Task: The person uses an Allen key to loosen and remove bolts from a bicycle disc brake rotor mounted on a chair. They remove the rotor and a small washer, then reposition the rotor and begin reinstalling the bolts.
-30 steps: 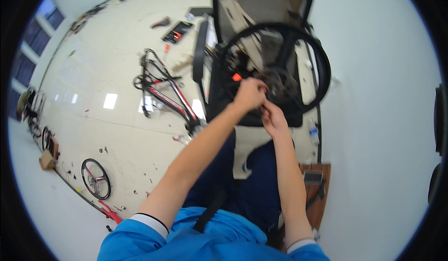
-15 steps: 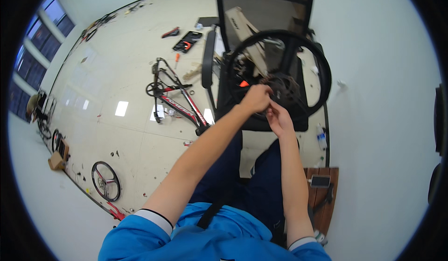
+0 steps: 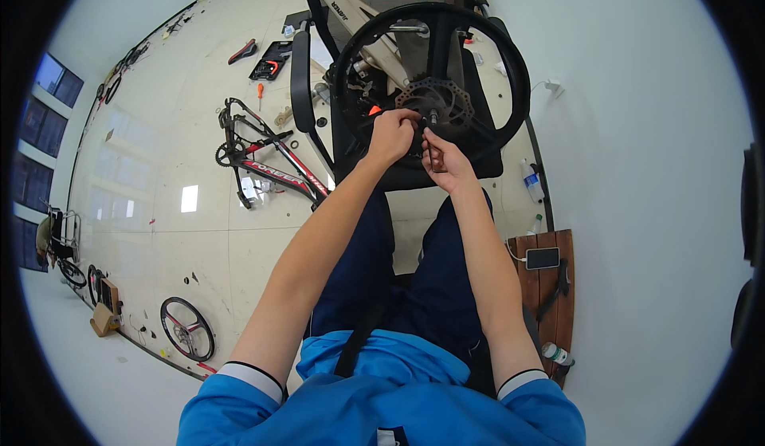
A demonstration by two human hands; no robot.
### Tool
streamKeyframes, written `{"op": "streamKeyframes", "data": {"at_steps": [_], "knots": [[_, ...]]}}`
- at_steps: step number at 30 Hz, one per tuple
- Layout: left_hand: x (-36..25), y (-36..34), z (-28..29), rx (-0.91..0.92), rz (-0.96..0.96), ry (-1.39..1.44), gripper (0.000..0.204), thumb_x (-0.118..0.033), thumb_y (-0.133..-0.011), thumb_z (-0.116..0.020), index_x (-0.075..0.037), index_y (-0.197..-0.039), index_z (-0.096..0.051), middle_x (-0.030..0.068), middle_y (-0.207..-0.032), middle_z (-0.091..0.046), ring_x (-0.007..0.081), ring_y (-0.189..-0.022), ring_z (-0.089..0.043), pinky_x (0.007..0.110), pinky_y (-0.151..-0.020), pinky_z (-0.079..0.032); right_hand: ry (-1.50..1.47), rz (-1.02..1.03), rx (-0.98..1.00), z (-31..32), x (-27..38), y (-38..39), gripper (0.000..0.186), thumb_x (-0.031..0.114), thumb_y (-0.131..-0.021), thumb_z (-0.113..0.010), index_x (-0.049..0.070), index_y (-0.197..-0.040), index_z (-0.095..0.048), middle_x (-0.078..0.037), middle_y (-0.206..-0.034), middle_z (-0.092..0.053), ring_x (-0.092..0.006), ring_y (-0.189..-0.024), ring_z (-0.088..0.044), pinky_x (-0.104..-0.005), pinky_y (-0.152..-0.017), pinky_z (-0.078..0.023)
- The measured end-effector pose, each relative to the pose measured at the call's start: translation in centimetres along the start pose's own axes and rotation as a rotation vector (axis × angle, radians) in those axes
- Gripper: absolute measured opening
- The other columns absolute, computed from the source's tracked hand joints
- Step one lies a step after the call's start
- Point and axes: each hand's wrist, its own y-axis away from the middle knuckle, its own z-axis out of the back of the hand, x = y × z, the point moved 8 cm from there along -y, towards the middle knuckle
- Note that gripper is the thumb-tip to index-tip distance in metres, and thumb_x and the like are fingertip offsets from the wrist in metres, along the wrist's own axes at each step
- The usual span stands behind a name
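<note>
from my end i see a wheel [image 3: 441, 47] on a chair [image 3: 301, 87]. a bike frame [image 3: 275, 172] lies left, a phone [image 3: 543, 259] on a table [image 3: 563, 316] right.

Wheel [image 3: 521, 87]: was black on rim and spokes.
Brake disc [image 3: 457, 99]: was brownish grey, patterned with small holes.
Chair [image 3: 478, 172]: was black.
Forked part [image 3: 369, 38]: was cream with dark lettering.
Bicycle frame [image 3: 275, 174]: was black with red and white bands.
Screwdriver [image 3: 260, 90]: had an orange handle.
Shirt [image 3: 382, 402]: was bright blue, its white cuffs [image 3: 255, 379] edged in black.
Trousers [image 3: 351, 275]: were navy.
Bench [image 3: 536, 290]: was reddish brown, striped by dark plank gaps.
</note>
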Motion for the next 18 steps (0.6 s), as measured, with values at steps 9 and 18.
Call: {"op": "streamKeyframes", "data": {"at_steps": [9,18], "knots": [[-0.6,-0.5,-0.6,0.093,0.018,0.060,0.035,-0.002,-0.079,-0.045,0.004,-0.101,-0.071,0.0129,-0.083,-0.070,0.0222,-0.079,-0.067,0.032,-0.078,-0.052,-0.052,0.043,-0.058,-0.3,0.6,0.2,0.017,0.016,-0.098,-0.061,0.001,-0.104,-0.067,-0.007,-0.095,-0.071,-0.0172,-0.088,-0.070,-0.0289,-0.084,-0.058],[1.0,-0.9,-0.7,0.037,0.009,0.076,0.036,-0.001,-0.080,-0.046,0.003,-0.105,-0.072,0.0124,-0.084,-0.071,0.0193,-0.076,-0.068,0.031,-0.074,-0.054,-0.051,0.079,-0.117,0.0,0.4,-1.2,0.017,0.016,-0.095,-0.067,0.002,-0.104,-0.066,-0.007,-0.098,-0.070,-0.0171,-0.092,-0.069,-0.0308,-0.088,-0.056]]}}
